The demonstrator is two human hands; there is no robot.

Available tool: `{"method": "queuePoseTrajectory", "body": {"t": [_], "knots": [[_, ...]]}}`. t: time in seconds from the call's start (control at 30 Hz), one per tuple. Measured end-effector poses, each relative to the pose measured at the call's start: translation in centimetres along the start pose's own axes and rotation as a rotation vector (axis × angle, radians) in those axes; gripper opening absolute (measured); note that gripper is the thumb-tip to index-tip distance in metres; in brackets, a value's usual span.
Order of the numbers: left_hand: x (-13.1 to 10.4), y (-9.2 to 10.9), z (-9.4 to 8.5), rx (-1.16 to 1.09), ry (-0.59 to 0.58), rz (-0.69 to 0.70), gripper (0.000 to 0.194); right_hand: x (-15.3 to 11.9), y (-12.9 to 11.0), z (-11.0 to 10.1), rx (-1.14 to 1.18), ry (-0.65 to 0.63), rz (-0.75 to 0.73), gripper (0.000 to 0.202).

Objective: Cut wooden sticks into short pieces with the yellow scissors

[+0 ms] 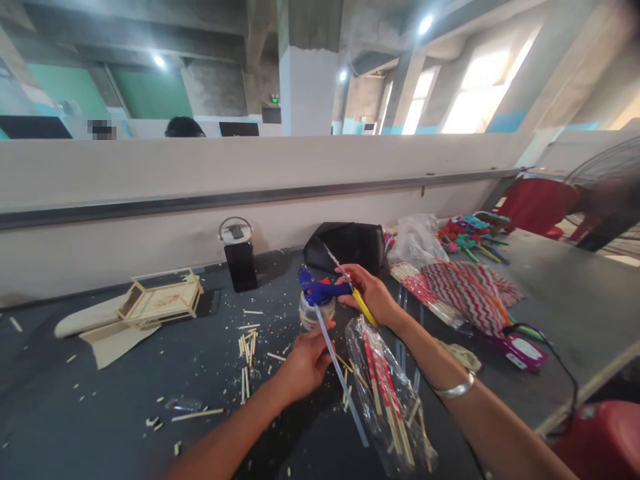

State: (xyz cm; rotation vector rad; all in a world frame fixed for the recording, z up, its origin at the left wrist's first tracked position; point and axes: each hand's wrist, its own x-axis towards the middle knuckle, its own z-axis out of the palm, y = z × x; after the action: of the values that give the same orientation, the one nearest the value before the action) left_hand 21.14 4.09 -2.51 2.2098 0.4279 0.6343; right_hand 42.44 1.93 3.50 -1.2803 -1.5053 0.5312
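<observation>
Here's the dark table (pixel 120 413), spread out beneath both hands, and just beyond the right hand (pixel 367 293) sits a black bag (pixel 345 247). Well off to the left hand's left stands a small wooden frame (pixel 165 300); to that hand's right, below the right wrist, lies a clear packet of sticks (pixel 387 383). The right hand, fingers curled, has the blue glue gun (pixel 325 291) by its handle, yellow-handled scissors (pixel 364 308) tucked in the same grasp! A jar (pixel 310 317) shows under the gun, touching or not I can't tell. And the left hand (pixel 305 363), thumb and fingers pinching the translucent glue stick (pixel 345 387) that runs down from the gun! Left of it, short cut sticks (pixel 247 347) lie scattered.
</observation>
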Motion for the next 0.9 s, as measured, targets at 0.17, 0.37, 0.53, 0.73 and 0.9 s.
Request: {"method": "queuePoseTrajectory", "body": {"t": [0.17,0.37,0.53,0.73,0.9], "knots": [[0.2,0.0,-0.4,0.011,-0.005,-0.018,0.012,0.8,0.0,-0.3,-0.002,-0.034,-0.026,0.05],[-3.4,2.3,-3.5,0.011,0.092,-0.211,0.013,0.1,-1.0,-0.9,-0.051,0.049,-0.018,0.056],[-7.7,5.3,-7.3,-0.447,0.362,-0.572,0.016,-1.1,-3.9,-2.6,-0.07,0.203,-0.026,0.051],[-10.0,7.3,-9.2,-0.926,0.546,-0.713,0.033,-2.4,-8.3,-2.7,0.028,0.279,0.007,0.043],[-10.1,8.4,-9.6,-1.061,0.521,-0.66,0.022,-4.2,-11.4,0.1,0.17,0.291,0.064,0.041]]}}
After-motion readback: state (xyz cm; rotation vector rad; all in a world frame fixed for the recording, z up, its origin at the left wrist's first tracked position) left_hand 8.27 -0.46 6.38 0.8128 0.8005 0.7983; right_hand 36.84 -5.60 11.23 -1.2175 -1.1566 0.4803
